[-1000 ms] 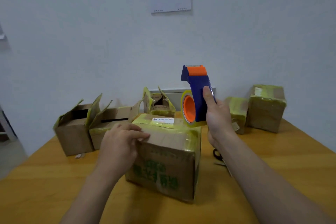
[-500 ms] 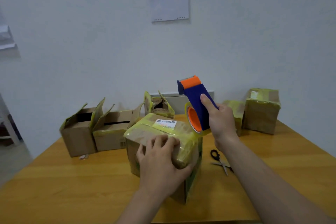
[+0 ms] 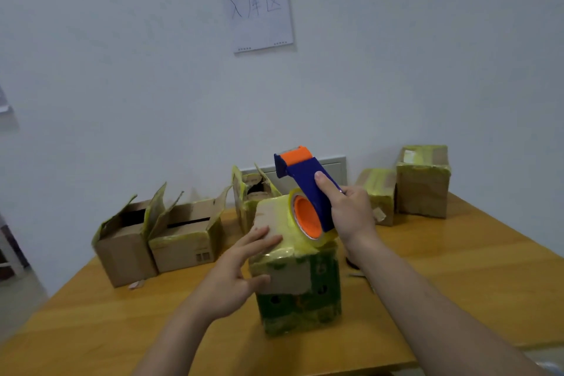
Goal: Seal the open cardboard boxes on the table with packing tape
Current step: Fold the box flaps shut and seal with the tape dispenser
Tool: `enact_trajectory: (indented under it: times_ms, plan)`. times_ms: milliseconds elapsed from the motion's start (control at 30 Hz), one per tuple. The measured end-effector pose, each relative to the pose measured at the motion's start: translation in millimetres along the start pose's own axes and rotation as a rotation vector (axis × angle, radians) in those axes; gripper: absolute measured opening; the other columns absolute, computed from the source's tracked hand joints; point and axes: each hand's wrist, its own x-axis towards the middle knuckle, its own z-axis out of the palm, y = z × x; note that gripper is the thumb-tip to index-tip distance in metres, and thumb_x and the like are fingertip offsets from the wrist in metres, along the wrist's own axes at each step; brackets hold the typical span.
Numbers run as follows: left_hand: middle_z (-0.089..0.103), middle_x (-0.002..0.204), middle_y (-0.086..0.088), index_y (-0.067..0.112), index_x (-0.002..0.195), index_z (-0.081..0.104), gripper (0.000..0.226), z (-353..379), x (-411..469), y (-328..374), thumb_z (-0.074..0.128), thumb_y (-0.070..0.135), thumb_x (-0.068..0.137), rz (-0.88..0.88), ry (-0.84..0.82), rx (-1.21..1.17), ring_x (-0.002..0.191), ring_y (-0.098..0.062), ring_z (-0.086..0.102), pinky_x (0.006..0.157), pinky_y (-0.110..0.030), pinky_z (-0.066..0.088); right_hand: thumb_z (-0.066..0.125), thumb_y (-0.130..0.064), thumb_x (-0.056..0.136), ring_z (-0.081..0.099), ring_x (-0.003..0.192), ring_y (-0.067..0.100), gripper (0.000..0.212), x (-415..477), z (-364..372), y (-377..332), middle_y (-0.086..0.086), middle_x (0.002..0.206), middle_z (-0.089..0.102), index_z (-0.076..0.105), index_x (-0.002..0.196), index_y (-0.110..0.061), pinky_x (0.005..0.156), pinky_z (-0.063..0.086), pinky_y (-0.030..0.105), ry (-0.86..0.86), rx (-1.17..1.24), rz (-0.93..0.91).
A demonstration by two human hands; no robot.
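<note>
Cardboard box (image 3: 297,284) under work stands near the middle of the worktop (image 3: 457,268), its top and upper sides covered in yellowish tape and green print on its lower faces.

Left hand (image 3: 235,278) lies against the box's upper left edge. Its fingers are straight and spread over the top corner, the thumb is on the near face, and nothing is gripped.

Right hand (image 3: 351,210) is curled round the blue handle of the tape dispenser (image 3: 308,180), with the index finger laid along the handle's top. The orange-cored tape roll (image 3: 308,220) touches the box's top right edge. The dispenser's orange head points up toward the wall.

Directly behind is one small open box (image 3: 247,192) with its flaps raised. At left rear, two open boxes (image 3: 122,247) stand side by side, flaps up. At right rear, two taped boxes (image 3: 422,183) stand just beside each other near the wall. A paper sheet (image 3: 259,6) with handwritten characters hangs on the wall above.
</note>
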Motion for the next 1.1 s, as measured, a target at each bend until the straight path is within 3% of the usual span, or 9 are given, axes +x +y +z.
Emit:
enact_trajectory:
  times_ms: [133, 267, 433, 533, 600, 667, 733, 900, 1100]
  plan:
    - [0.026, 0.156, 0.044, 0.069, 0.139, 0.044, 0.075, -3.0, 4.4, -11.8, 0.071, 0.014, 0.095, 0.011, 0.002, -0.015, 0.153, 0.008, 0.011, 0.125, -0.050, 0.029, 0.063, -0.054, 0.092, 0.066, 0.058, 0.009, 0.049, 1.7, 4.2, 4.1, -0.001, 0.067, 0.073, 0.073, 0.085, -0.007, 0.053, 0.049, 0.020, -0.023, -0.001, -0.011]
    - [0.029, 0.155, 0.044, 0.070, 0.139, 0.042, 0.076, 1.4, 2.4, -15.5, 0.072, 0.016, 0.095, 0.069, 0.046, -0.024, 0.150, 0.013, 0.013, 0.121, -0.038, 0.037, 0.065, -0.058, 0.086, 0.066, 0.059, 0.009, 0.050, 2.9, 4.9, 4.8, -0.001, 0.069, 0.074, 0.074, 0.086, -0.009, 0.053, 0.048, 0.020, -0.034, -0.006, -0.004]
    - [0.038, 0.152, 0.039, 0.060, 0.138, 0.052, 0.070, 2.4, -1.6, -9.6, 0.078, 0.017, 0.090, 0.076, 0.133, 0.030, 0.148, 0.007, 0.025, 0.088, -0.015, 0.055, 0.057, -0.052, 0.094, 0.066, 0.061, 0.006, 0.046, -0.3, -0.3, 2.1, -0.003, 0.071, 0.073, 0.072, 0.090, -0.009, 0.055, 0.049, 0.016, -0.098, 0.023, 0.009]
    - [0.050, 0.143, 0.035, 0.052, 0.134, 0.060, 0.064, -1.4, -1.5, 0.2, 0.085, 0.023, 0.083, 0.049, 0.233, 0.032, 0.136, 0.004, 0.044, 0.096, -0.023, 0.056, 0.060, -0.044, 0.095, 0.068, 0.069, 0.008, 0.034, -4.3, -3.8, -0.5, -0.004, 0.076, 0.074, 0.071, 0.093, -0.012, 0.058, 0.051, 0.016, -0.162, 0.015, -0.011]
    - [0.066, 0.127, 0.028, 0.045, 0.128, 0.067, 0.057, -5.8, -0.8, 8.9, 0.087, 0.025, 0.078, 0.046, 0.358, -0.156, 0.119, 0.002, 0.061, 0.092, -0.028, 0.058, 0.065, -0.045, 0.089, 0.070, 0.074, 0.010, 0.031, -7.7, -6.2, -4.8, -0.004, 0.082, 0.076, 0.071, 0.096, -0.015, 0.061, 0.054, 0.018, -0.201, -0.006, -0.043]
    - [0.075, 0.113, 0.018, 0.034, 0.120, 0.073, 0.044, -8.3, 2.0, 17.2, 0.085, 0.020, 0.080, 0.007, 0.453, -0.428, 0.107, -0.001, 0.068, 0.083, -0.023, 0.059, 0.069, -0.047, 0.083, 0.070, 0.074, 0.011, 0.038, -10.2, -8.4, -10.7, 0.001, 0.085, 0.076, 0.072, 0.096, -0.012, 0.061, 0.053, 0.019, -0.240, -0.024, -0.082]
    - [0.078, 0.111, 0.009, 0.025, 0.117, 0.075, 0.031, -5.5, 5.5, 20.8, 0.078, 0.014, 0.088, -0.042, 0.449, -0.582, 0.106, -0.007, 0.071, 0.080, -0.021, 0.058, 0.070, -0.048, 0.080, 0.071, 0.075, 0.014, 0.041, -12.3, -9.4, -15.8, 0.004, 0.086, 0.077, 0.074, 0.095, -0.010, 0.061, 0.052, 0.020, -0.277, -0.054, -0.109]
    - [0.077, 0.115, 0.001, 0.022, 0.114, 0.078, 0.022, 7.9, 10.6, 9.1, 0.066, 0.016, 0.096, -0.151, 0.460, -0.768, 0.116, -0.022, 0.068, 0.102, -0.045, 0.052, 0.070, -0.049, 0.079, 0.073, 0.082, 0.017, 0.040, -12.0, -7.8, -14.4, 0.000, 0.089, 0.077, 0.074, 0.099, -0.015, 0.064, 0.054, 0.022, -0.290, -0.072, -0.099]
    - [0.077, 0.113, 0.007, 0.023, 0.114, 0.078, 0.022, 6.9, 12.8, 9.4, 0.059, 0.022, 0.102, -0.156, 0.472, -0.688, 0.115, -0.015, 0.068, 0.100, -0.036, 0.053, 0.070, -0.044, 0.081, 0.073, 0.080, 0.020, 0.037, -7.1, -11.4, -18.2, 0.002, 0.087, 0.077, 0.074, 0.099, -0.012, 0.064, 0.053, 0.022, -0.358, -0.094, -0.129]
